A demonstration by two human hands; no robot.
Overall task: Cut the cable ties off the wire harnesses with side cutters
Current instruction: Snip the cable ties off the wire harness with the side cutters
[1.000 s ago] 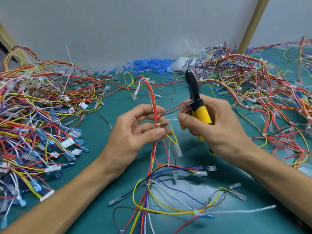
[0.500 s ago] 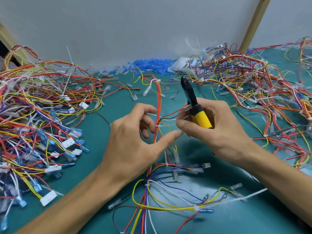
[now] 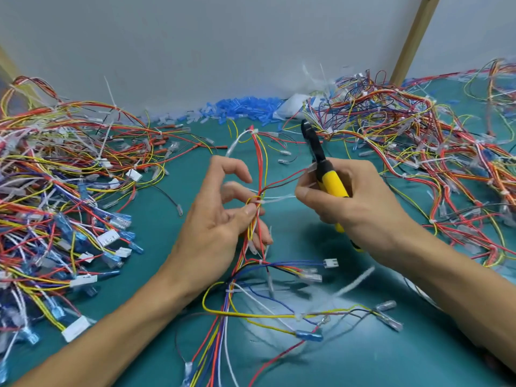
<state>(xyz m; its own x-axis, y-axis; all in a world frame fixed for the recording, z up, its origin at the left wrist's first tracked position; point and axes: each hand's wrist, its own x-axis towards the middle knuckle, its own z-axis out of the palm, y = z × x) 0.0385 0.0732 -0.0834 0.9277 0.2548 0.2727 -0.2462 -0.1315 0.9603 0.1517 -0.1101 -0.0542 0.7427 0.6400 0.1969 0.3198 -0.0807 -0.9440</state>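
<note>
A wire harness [image 3: 259, 163] of red, yellow, blue and white wires runs from the table's middle down toward me. My left hand [image 3: 220, 219] pinches its bundle just below a white cable tie [image 3: 262, 201], thumb against the wires, with the index and middle fingers lifted. My right hand [image 3: 351, 202] grips the yellow-handled side cutters [image 3: 329, 180], black jaws pointing up and away, and its thumb and forefinger pinch the tail of that cable tie. More white ties [image 3: 261, 262] sit lower on the harness.
A big heap of harnesses [image 3: 64, 191] covers the left of the green mat [image 3: 349, 358]; another tangle [image 3: 418, 152] fills the right. Blue connector sleeves [image 3: 243, 107] lie along the grey back wall. A wooden post [image 3: 413, 37] rises at the back right.
My left hand has shifted its grip down the bundle and lifted its index and middle fingers. The right hand with the cutters stayed close and now pinches the tie's tail. A loose white tie blurs below.
</note>
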